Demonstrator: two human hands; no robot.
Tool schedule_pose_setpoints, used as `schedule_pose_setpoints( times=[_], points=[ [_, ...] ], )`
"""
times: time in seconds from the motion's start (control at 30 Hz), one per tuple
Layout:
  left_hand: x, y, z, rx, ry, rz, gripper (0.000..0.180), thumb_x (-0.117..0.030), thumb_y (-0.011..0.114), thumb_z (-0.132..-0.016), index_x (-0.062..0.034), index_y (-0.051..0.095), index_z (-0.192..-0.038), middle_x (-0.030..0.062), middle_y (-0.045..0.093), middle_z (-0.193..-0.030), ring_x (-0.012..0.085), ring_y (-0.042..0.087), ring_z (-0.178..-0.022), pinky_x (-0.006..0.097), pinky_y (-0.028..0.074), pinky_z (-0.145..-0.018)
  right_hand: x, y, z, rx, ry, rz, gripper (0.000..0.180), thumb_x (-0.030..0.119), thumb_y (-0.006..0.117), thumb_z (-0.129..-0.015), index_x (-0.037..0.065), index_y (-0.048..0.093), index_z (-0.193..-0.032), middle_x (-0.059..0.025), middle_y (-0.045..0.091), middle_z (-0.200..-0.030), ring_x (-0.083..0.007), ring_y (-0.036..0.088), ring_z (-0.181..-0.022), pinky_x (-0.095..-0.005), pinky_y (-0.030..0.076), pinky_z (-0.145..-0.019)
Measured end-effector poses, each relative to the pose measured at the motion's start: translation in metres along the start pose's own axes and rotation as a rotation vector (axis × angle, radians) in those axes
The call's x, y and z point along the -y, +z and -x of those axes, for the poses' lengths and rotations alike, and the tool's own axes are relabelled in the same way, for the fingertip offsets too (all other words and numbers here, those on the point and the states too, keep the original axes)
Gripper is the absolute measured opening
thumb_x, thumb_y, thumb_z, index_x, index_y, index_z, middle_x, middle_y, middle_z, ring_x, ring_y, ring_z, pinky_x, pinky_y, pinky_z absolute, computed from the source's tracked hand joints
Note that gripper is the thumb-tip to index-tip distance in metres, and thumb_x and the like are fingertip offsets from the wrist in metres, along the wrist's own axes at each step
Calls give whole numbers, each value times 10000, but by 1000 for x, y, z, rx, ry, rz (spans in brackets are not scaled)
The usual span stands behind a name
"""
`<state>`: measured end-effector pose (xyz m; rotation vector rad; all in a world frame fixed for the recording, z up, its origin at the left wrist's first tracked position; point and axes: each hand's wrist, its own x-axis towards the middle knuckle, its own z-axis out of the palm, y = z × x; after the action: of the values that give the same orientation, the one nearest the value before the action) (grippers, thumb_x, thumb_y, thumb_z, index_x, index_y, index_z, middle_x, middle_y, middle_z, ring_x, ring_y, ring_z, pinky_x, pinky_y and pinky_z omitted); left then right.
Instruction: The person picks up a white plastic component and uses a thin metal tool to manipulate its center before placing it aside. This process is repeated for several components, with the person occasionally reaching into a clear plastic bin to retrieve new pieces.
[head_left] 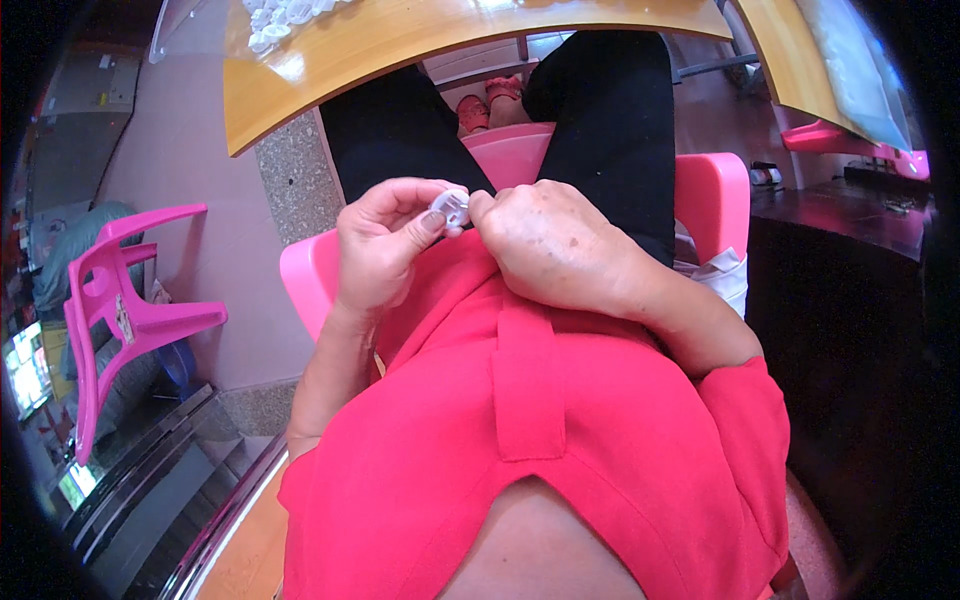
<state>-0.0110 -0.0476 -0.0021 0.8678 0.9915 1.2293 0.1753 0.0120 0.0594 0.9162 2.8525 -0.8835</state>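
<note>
A small white plastic part, round and translucent, sits between both hands over my lap. My left hand pinches it from the left with thumb and fingertips. Closed into a loose fist, my right hand presses its fingertips against the part's right side. Both hands hover above my red shirt and black trousers. The part's far side is hidden by my fingers.
A wooden table curves across the top, with several white plastic pieces at its far edge. I sit on a pink plastic chair. Another pink chair stands at the left. A dark cabinet is at the right.
</note>
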Motion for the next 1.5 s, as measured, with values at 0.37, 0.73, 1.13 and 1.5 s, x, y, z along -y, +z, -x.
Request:
schedule_pose_setpoints(
  times=[0.37,0.73,1.13,1.5],
  points=[
    [-6,-8,0,-44,-19,352,319,8,604,-861,28,544,-1173,150,623,-1068,224,634,-947,342,546,-831,0,8,-10,-230,178,-677,194,110,493,-869,-26,630,-894,-260,610,-781,-398,632,-754,-450,483,-669],
    [-6,-5,0,-69,56,372,313,46,643,-816,28,583,-1122,140,643,-1049,195,637,-948,306,534,-847,0,18,-14,-161,174,-856,181,73,471,-903,-44,608,-926,-111,589,-680,-173,577,-617,-299,452,-573],
    [-2,-7,-1,2,74,343,348,-7,636,-835,17,549,-1172,146,619,-1089,223,616,-990,341,516,-874,0,24,-14,-193,177,-876,152,64,503,-895,-47,604,-924,-186,622,-701,-226,636,-637,-343,482,-575],
    [-4,0,1,-68,90,318,312,54,648,-812,44,579,-1116,150,652,-1007,207,648,-900,311,540,-830,-2,34,-14,-370,-49,-615,89,13,517,-904,-28,583,-946,-156,595,-679,-193,604,-583,-289,462,-535]
  ],
)
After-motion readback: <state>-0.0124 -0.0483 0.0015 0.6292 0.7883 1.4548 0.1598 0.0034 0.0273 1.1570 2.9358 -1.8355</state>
